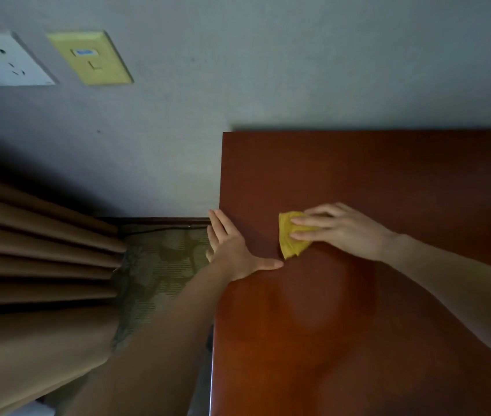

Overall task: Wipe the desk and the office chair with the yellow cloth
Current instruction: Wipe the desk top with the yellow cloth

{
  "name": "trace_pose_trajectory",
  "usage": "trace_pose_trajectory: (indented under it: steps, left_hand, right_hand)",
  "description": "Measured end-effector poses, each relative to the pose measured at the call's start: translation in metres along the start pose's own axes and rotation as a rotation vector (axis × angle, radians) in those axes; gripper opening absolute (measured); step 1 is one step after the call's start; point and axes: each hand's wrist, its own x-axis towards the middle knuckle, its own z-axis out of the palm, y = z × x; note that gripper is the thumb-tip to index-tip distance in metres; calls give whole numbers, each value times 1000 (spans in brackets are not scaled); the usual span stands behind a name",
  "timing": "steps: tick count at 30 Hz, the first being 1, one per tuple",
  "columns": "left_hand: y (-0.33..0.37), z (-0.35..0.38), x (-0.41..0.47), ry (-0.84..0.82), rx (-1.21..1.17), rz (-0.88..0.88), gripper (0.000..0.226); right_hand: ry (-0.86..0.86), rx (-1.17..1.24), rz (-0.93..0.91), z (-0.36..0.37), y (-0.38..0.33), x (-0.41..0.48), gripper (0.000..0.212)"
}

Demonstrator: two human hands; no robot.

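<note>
Right grip point(340, 232) lay nearly flat, stretched over the crumpled yellow cloth point(287, 240) and pressing it on the red-brown tabletop point(388, 325), near its left edge; it clasped nothing. Left grip point(232, 250) rested open on that edge and held nothing. To wipe well, the pressure should probably be even, with overlapping strokes reaching the edge and the far corner. No office chair was visible.

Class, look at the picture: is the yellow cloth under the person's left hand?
No: the yellow cloth lies under the right hand on the desk; the left hand rests at the desk's edge.
</note>
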Motion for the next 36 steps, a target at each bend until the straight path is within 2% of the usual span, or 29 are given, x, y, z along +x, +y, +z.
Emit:
trace_pose_trajectory:
  steps: [1, 6, 10, 15, 17, 22, 25, 28, 33, 36]
  left_hand:
    - [0, 1, 2, -18, 8, -11, 162]
    - [4, 6, 5, -32, 124, -81, 167]
    - [7, 6, 9, -47, 141, -112, 166]
    - [8, 6, 10, -53, 151, -125, 167]
    - [9, 6, 10, -57, 140, -129, 168]
    - [12, 3, 7, -76, 138, -146, 167]
    - [14, 0, 6, -84, 140, -154, 165]
    - [15, -1, 5, -99, 145, -153, 164]
    - [15, -3, 5, -98, 143, -136, 165]
    - [15, -4, 4, -97, 143, -138, 166]
  right_hand:
    - [50, -25, 47, -1, 8, 11, 50]
    - [84, 37, 213, -7, 50, 74, 38]
    - [137, 39, 351, -13, 74, 130, 38]
    - [190, 38, 591, -1, 60, 185, 42]
    - [208, 35, 614, 5, 50, 188, 43]
    - [179, 36, 357, 8, 25, 164, 41]
    - [113, 43, 242, 8, 7, 134, 39]
    - [118, 68, 131, 6, -10, 91, 38]
    - [63, -40, -41, 12, -15, 8, 58]
    - [-16, -126, -60, 0, 5, -29, 71]
